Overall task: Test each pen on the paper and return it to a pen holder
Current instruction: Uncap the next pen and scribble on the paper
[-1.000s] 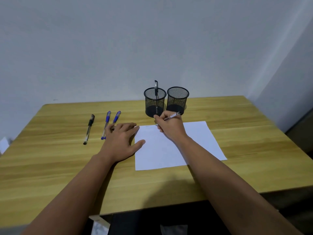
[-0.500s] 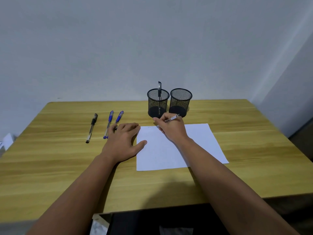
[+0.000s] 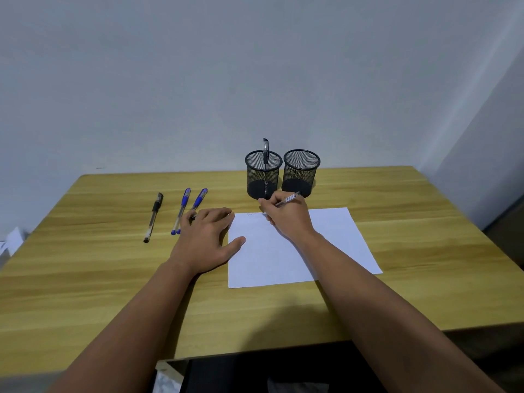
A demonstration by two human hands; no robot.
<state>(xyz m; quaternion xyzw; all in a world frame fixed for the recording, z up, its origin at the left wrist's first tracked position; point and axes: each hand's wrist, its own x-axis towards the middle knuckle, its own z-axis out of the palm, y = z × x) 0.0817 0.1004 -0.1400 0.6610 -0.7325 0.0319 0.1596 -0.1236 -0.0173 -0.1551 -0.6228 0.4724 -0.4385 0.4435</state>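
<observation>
R hand (image 3: 289, 217): fingers curled round a thin clear pen (image 3: 287, 199), pinching it near the tip. Hand sits on the far left part of the paper. Pen tip is hidden by the fingers, so can't tell if it touches the sheet.
L hand (image 3: 208, 239): flat, palm down, fingers straight & a bit spread. It rests on the table, thumb on the left edge of the paper. Holds nothing.
Paper (image 3: 334, 239): white sheet, lies flat on the table in front of the person. A tiny faint scribble (image 3: 251, 214) near its far left corner, just left of the R hand.
L holder (image 3: 263, 174): black mesh cup, upright, behind the paper. One dark pen (image 3: 265, 154) stands in it, top poking above the rim.
R holder (image 3: 301, 173): same kind of black mesh cup, touching or just beside the L one. No pen seen poking out.
Black pen (image 3: 153, 217): lies on the table, far left, apart from the rest.
2 blue pens: one (image 3: 181, 209) & one more (image 3: 199, 200), side by side, between the black pen & the L hand. L fingertips lie over the nearer part of the 2nd one.
Table (image 3: 85, 293): light wood, up against a plain grey wall (image 3: 255, 66).
</observation>
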